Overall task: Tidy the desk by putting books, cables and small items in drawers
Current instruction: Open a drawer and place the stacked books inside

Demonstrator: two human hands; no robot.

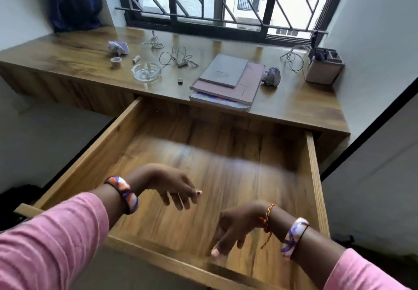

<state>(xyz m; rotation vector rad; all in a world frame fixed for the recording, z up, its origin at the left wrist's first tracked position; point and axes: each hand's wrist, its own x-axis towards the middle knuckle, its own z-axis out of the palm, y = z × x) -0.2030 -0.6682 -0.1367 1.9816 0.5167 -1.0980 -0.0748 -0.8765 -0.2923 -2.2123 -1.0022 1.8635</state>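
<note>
From the head view, the wide wooden drawer (313, 176) stands pulled out and bare, so the opening step looks done and loading is yet to begin. The left hand (174, 188) and right hand (235, 226) hover over its floor, fingers loosely drooped, holding nothing, though blur softens them. Well beyond both hands, on the wooden surface (294, 109), lie the stacked grey and pink books (226, 79) and tangled white cables (176, 58). Next probably calls for reaching forward to grip the books.

Barred window (226, 0) above wooden desk (67, 54); daylight; white walls (373, 18); dark blue curtain (74, 0) left.
</note>
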